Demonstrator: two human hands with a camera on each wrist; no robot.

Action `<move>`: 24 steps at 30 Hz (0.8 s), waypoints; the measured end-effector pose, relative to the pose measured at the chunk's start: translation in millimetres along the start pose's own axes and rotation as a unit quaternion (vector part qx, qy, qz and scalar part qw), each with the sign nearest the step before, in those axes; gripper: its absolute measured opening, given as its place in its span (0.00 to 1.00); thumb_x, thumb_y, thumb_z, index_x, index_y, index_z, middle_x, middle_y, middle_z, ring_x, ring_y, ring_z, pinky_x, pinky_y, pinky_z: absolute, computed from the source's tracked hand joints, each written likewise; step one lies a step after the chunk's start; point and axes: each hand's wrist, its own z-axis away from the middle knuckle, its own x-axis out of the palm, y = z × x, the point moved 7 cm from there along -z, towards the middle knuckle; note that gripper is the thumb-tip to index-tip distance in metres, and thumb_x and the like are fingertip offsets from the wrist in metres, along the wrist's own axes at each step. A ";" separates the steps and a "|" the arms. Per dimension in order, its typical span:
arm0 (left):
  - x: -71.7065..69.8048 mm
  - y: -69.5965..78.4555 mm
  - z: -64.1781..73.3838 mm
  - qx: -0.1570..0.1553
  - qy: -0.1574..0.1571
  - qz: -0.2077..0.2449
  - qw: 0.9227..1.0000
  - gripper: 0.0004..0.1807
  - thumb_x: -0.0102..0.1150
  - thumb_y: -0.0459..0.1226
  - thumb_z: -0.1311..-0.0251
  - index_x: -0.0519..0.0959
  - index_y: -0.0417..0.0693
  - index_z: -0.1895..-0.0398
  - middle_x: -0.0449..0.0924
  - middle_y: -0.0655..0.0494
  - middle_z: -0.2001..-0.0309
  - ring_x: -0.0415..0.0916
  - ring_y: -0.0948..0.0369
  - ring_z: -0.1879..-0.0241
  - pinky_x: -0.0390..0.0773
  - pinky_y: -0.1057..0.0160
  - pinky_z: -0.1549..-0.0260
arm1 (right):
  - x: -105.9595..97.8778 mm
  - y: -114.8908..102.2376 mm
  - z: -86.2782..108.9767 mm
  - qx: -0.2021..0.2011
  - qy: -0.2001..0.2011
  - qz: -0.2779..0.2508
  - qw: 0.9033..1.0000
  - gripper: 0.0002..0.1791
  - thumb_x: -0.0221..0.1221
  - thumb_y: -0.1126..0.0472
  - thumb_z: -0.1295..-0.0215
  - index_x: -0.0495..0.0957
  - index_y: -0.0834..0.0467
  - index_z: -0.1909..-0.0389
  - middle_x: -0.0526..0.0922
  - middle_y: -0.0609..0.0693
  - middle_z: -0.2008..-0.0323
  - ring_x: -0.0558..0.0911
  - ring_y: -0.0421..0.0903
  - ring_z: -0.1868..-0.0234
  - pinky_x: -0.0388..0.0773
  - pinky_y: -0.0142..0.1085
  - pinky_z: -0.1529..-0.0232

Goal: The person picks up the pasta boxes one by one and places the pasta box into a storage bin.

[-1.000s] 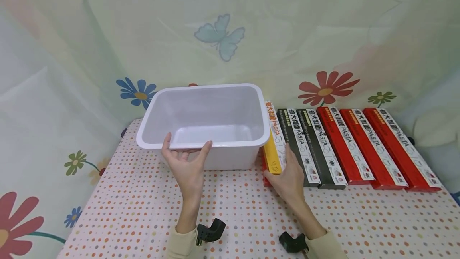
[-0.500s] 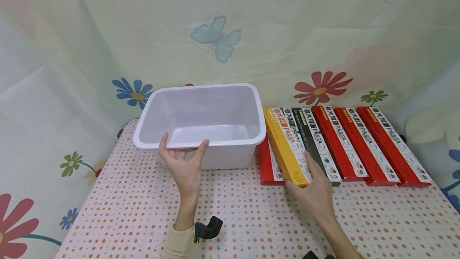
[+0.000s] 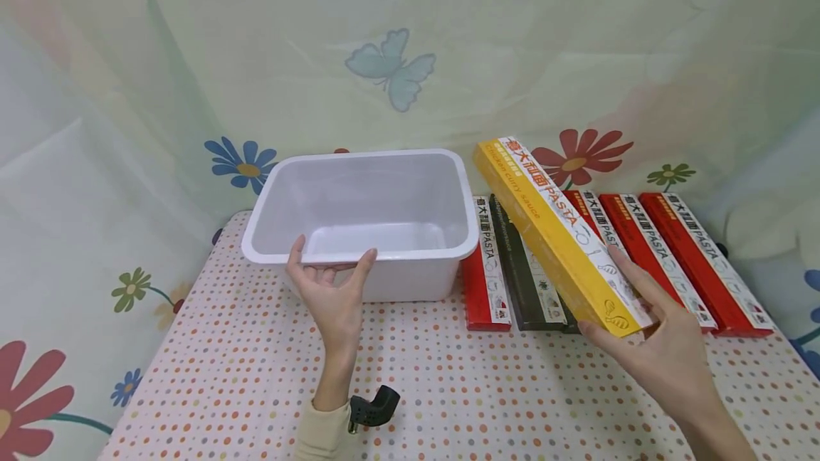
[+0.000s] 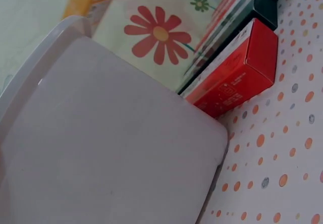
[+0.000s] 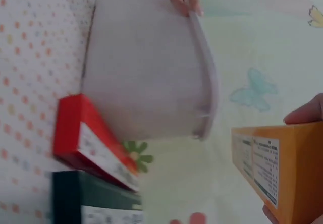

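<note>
A blue flower (image 3: 240, 162) decorates the cloth backdrop (image 3: 288, 91) behind the far left corner of a dotted table (image 3: 435, 390). A person's left hand (image 3: 329, 294), a black device (image 3: 374, 407) at its wrist above a cream sleeve (image 3: 320, 432), grips the near rim of a white plastic tub (image 3: 410, 279), thumb and index finger spread apart over the lip. The tub stands upright toward the table's far edge. Just beside its right wall lies a red pasta box (image 3: 476, 297), then a black pasta box (image 3: 515, 276), with a second black box (image 3: 570, 319) mostly hidden. Above them, clear of the table, slants a yellow chicken curry sauce pasta box (image 3: 557, 240), its far end toward the backdrop and apart from the tub. The person's right hand (image 3: 666, 347) clamps the near end, fingers on one side and thumb on the other. Farther right lie three red pasta boxes (image 3: 705, 255) side by side, their far ends along the table's far edge, the last near the right edge.
</note>
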 end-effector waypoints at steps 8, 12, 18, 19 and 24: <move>1.4 -0.5 0.4 0.003 -0.002 0.013 1.000 0.58 0.78 0.23 0.51 0.51 0.44 0.20 0.70 0.39 0.39 0.80 0.53 0.57 0.92 0.56 0.55 | -1.7 -45.7 -46.3 -0.119 -0.080 -0.026 0.989 0.58 0.78 0.71 0.53 0.62 0.46 0.19 0.71 0.60 0.31 0.70 0.35 0.47 0.83 0.18 0.66; 1.8 -1.6 0.5 0.001 -0.002 0.011 1.000 0.59 0.78 0.23 0.50 0.50 0.43 0.20 0.70 0.38 0.38 0.79 0.54 0.57 0.91 0.56 0.54 | 16.2 -70.0 -70.1 -0.151 -0.159 -0.022 0.975 0.57 0.78 0.68 0.52 0.62 0.47 0.19 0.73 0.59 0.34 0.71 0.43 0.47 0.86 0.23 0.63; 4.3 -2.5 0.3 -0.006 -0.006 0.001 1.000 0.59 0.79 0.24 0.51 0.49 0.43 0.20 0.69 0.36 0.36 0.80 0.49 0.52 0.91 0.56 0.52 | 51.7 -108.1 -95.4 -0.176 -0.280 0.010 0.944 0.53 0.77 0.62 0.49 0.64 0.55 0.21 0.75 0.59 0.33 0.74 0.54 0.46 0.89 0.32 0.62; 4.5 -2.5 0.2 -0.006 -0.007 0.003 1.000 0.59 0.78 0.23 0.51 0.49 0.43 0.20 0.68 0.36 0.35 0.80 0.47 0.50 0.91 0.56 0.52 | 59.1 -113.1 -98.7 -0.182 -0.298 0.015 0.937 0.52 0.76 0.61 0.49 0.65 0.57 0.21 0.75 0.59 0.32 0.75 0.53 0.46 0.89 0.33 0.62; 3.7 -0.8 -0.2 -0.004 -0.006 0.006 1.000 0.59 0.78 0.22 0.50 0.49 0.43 0.20 0.67 0.35 0.33 0.78 0.42 0.46 0.91 0.56 0.52 | 98.7 -126.4 -115.0 -0.194 -0.384 0.023 0.902 0.49 0.73 0.61 0.48 0.66 0.61 0.23 0.80 0.56 0.41 0.75 0.51 0.52 0.83 0.36 0.58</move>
